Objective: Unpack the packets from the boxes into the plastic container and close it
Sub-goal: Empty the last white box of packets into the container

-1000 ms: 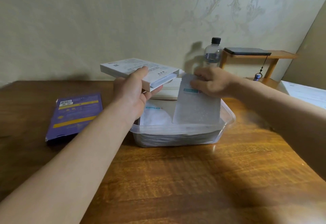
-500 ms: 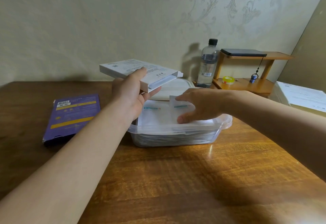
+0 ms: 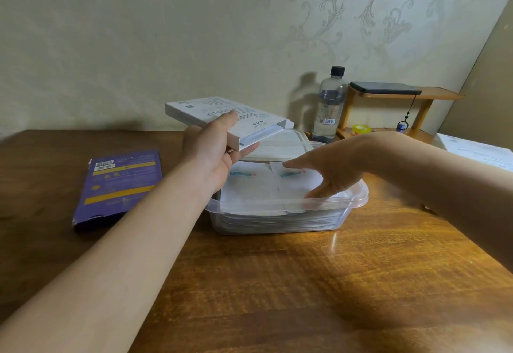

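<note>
Gripped white box point(image 3: 222, 112) in left hand point(image 3: 209, 158); pressed packet point(image 3: 295, 186) into plastic container point(image 3: 277, 223) with straight-fingered right hand point(image 3: 333, 166). Probably needed next: another packet drawn out.

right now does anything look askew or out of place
Yes: the top white paper packet lies skewed in the clear plastic container, its near edge seemingly riding over the front rim, under the right hand.

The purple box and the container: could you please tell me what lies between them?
In the head view, bare table lies between the purple box and the container; the left forearm crosses above it.
</note>
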Available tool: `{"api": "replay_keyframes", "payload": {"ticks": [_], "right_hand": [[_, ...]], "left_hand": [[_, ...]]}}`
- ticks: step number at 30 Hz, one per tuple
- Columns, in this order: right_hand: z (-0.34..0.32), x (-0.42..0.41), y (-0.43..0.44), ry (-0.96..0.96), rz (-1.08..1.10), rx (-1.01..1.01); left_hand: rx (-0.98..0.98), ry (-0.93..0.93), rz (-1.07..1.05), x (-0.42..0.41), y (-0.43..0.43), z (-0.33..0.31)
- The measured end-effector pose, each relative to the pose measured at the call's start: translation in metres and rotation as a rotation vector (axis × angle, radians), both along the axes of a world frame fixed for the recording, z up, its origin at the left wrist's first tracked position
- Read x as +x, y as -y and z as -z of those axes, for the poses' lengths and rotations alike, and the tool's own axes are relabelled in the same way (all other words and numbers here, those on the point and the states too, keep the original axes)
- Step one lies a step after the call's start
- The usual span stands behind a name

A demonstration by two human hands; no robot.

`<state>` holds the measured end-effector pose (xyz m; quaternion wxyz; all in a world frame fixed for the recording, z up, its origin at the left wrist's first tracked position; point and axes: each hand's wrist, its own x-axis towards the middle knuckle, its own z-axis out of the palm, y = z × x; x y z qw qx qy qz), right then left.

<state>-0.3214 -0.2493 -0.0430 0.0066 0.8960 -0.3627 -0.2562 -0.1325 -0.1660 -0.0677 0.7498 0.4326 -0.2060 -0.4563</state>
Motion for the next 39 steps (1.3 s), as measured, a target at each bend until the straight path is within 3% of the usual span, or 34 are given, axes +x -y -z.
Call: {"api": "replay_keyframes", "payload": {"ticks": [17,23,31,39], "right_hand": [[0.001,-0.008,-0.014,0.002,0.02,-0.027],[-0.004,0.003,-0.014,0.247,-0.05,-0.032],[0.023,0.014,-0.011,0.083,-0.063,0.042],[0.036,0.015,-0.002,0.067,-0.089,0.068]], "left_hand": [[0.002,0.009,0.004,-0.001,-0.001,-0.001],[-0.012,0.01,0.001,-0.003,-0.004,-0.002],[-0.003,0.016,0.008,0.0,-0.001,0.0],[-0.011,0.023,0.006,0.0,0.0,0.001]]}}
